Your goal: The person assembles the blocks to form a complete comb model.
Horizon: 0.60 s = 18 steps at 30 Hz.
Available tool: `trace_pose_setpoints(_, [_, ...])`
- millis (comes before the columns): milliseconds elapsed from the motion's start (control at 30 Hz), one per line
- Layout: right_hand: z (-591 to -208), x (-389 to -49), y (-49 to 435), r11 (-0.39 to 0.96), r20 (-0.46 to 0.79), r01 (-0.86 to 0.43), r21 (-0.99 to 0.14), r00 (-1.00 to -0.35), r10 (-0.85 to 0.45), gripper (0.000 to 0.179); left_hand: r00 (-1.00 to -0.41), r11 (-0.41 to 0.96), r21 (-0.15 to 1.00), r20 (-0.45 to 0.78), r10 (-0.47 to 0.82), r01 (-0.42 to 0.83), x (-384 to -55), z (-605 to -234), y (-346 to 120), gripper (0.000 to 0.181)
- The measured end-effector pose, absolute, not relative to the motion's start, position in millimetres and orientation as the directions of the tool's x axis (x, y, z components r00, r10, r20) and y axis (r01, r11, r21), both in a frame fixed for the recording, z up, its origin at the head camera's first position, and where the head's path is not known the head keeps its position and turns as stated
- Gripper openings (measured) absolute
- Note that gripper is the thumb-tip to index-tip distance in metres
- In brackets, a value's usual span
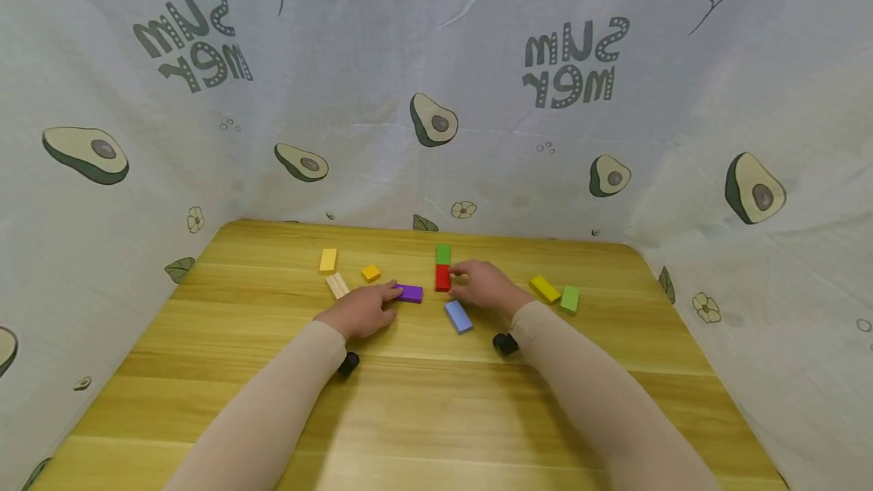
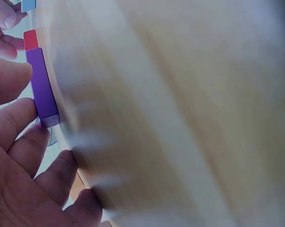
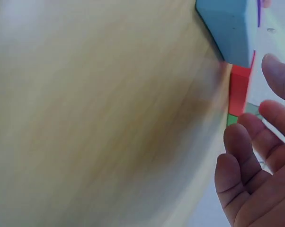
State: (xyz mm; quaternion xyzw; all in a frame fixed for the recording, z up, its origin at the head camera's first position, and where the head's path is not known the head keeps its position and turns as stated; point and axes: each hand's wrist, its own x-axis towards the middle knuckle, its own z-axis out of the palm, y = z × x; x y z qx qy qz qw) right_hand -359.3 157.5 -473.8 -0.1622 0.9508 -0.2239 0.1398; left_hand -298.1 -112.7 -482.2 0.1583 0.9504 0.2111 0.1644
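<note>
My left hand [image 1: 361, 311] is at the left end of a purple block [image 1: 410, 293], its index fingertip touching it and the thumb nearer me. The left wrist view shows the purple block [image 2: 43, 87] lying flat, with the other fingertips down at the wood. Beside a red block [image 1: 442, 278], my right hand [image 1: 486, 286] has its fingers loosely bent and fingertips right at the block's side. A green block [image 1: 443, 254] stands in line at the red one's far end. Nearer me, below the right fingers, lies a light blue block [image 1: 458, 317].
On the wooden table [image 1: 423, 415] left lie a light yellow block [image 1: 328, 261], a small orange block [image 1: 371, 273] and a pale wood piece [image 1: 337, 286]. A yellow block [image 1: 545, 289] and a light green block [image 1: 569, 299] lie right. Printed cloth [image 1: 368, 82] hangs around the back and sides.
</note>
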Motion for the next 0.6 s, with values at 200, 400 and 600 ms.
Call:
trace_pose_setpoints(200, [-470.3, -349.0, 170.2, 0.823, -0.22, -0.272, -0.498, -0.879, -0.423, 0.044, -0.897, 0.861, 0.454, -0.245, 0.369, 0.23, -297.2, -479.6, -112.0, 0.056])
trace_pose_setpoints(400, [-467.4, -336.5, 179.7, 0.792, -0.279, -0.298, -0.532, -0.822, -0.497, 0.044, -0.899, 0.861, 0.455, -0.243, 0.365, 0.227, -296.1, -479.2, -111.2, 0.056])
trace_pose_setpoints(600, [-470.3, -327.7, 186.3, 0.784, -0.31, -0.35, -0.513, -0.776, -0.55, 0.051, -0.899, 0.861, 0.457, -0.243, 0.364, 0.225, -294.4, -477.8, -110.2, 0.056])
